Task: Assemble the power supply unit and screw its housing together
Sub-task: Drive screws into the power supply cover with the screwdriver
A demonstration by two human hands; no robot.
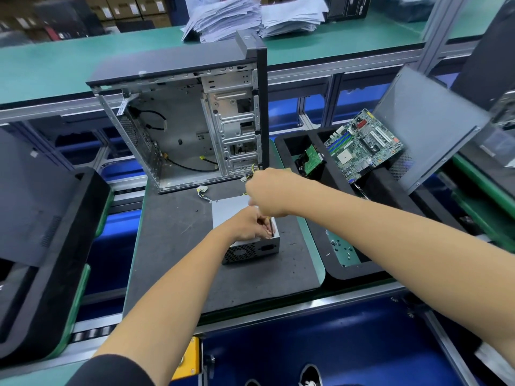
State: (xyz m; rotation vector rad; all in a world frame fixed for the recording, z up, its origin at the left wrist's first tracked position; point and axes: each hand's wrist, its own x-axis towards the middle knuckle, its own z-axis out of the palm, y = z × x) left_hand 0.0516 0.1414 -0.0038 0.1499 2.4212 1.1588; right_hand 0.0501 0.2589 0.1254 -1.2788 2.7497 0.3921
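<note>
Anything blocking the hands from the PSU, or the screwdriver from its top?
Nothing visible. The left hand rests on the PSU and steadies the screwdriver, whose tip meets the top near the front edge; the right hand is above, gripping its handle.

Matt grey metal power supply unit (pixel 245 240) housing.

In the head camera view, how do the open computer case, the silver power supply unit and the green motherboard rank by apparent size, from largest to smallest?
1. Open computer case, clearly largest.
2 and 3. Power supply unit and motherboard look alike in size; hands cover part of the unit and the board sits tilted, so I leave them unranked.
</note>
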